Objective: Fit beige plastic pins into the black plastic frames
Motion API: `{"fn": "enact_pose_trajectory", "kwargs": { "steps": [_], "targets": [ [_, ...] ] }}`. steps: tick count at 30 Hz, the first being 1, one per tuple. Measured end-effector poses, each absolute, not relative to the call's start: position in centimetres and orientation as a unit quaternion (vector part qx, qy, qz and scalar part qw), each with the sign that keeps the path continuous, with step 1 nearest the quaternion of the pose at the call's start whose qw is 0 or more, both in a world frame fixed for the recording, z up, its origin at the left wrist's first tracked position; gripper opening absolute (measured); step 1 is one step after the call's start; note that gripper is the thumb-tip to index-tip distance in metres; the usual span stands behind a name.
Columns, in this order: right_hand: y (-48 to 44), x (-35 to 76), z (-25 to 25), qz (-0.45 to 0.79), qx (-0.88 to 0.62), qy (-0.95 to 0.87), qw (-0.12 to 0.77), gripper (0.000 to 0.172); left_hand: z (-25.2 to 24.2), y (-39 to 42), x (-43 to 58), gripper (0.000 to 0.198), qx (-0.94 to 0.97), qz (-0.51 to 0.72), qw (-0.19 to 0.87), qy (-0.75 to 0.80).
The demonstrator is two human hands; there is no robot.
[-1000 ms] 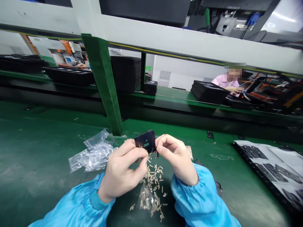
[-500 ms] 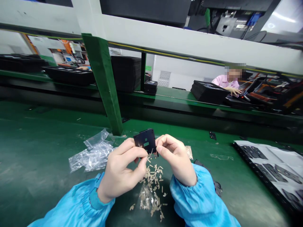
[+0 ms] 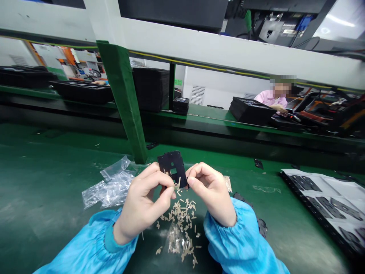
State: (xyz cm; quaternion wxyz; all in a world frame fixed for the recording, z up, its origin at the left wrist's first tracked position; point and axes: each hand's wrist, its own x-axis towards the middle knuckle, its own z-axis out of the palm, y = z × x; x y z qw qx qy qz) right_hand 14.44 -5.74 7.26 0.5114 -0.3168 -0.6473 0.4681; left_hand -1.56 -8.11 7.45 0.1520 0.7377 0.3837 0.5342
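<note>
A thin black plastic plate (image 3: 174, 164) with several cutouts is held up, tilted, above the bench. My left hand (image 3: 146, 194) pinches its lower left between thumb and fingers. My right hand (image 3: 209, 186) is closed at the plate's lower right edge, fingertips on it; a dark sliver shows at the thumb tip. A narrow beige strip (image 3: 179, 182) shows in front of the plate's lower part, near my left fingertips. Below, small beige pieces (image 3: 185, 217) lie scattered between my hands, some over a clear plastic bag (image 3: 174, 236).
Crumpled clear bags (image 3: 114, 188) lie left. At right, a white-lined tray (image 3: 322, 182) holds several black plates. More dark parts (image 3: 262, 227) lie beside my right sleeve. A green post (image 3: 125, 102) rises ahead. Across the line, a person in pink (image 3: 272, 97) works behind black trays (image 3: 251, 111).
The plate has turned to face me more and shifted slightly left and up. My left hand has moved a little left and down. The beige strip shows more clearly.
</note>
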Motion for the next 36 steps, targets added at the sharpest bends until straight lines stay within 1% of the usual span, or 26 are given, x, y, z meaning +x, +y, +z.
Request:
{"fn": "enact_pose_trajectory", "kwargs": {
  "steps": [8, 14, 23, 27, 31, 34, 36],
  "targets": [
    [-5.8, 14.4, 7.2, 0.493, -0.301, -0.636, 0.511, 0.014, 7.5, -8.0, -1.6, 0.021, 0.724, 0.546, 0.191, 0.376],
    [-6.1, 14.5, 7.2, 0.506, -0.292, -0.633, 0.508, 0.016, 7.1, -7.7, -1.8, 0.022, 0.723, 0.563, 0.194, 0.350],
    [-6.8, 14.2, 7.3, 0.514, -0.244, -0.635, 0.522, 0.012, 5.7, -6.4, -2.4, 0.022, 0.735, 0.587, 0.204, 0.271],
    [-7.1, 13.9, 7.3, 0.541, -0.220, -0.621, 0.522, 0.011, 5.8, -6.3, -2.4, 0.020, 0.734, 0.593, 0.215, 0.251],
    [-7.0, 13.7, 6.8, 0.600, -0.183, -0.592, 0.506, 0.012, 5.6, -6.2, -2.4, 0.019, 0.724, 0.598, 0.257, 0.227],
    [-6.8, 13.6, 6.5, 0.657, -0.142, -0.565, 0.479, 0.014, 5.2, -6.1, -2.3, 0.015, 0.705, 0.604, 0.322, 0.187],
    [-6.7, 13.6, 6.4, 0.668, -0.128, -0.558, 0.475, 0.016, 5.0, -6.0, -2.2, 0.014, 0.691, 0.603, 0.362, 0.166]
  ]
}}
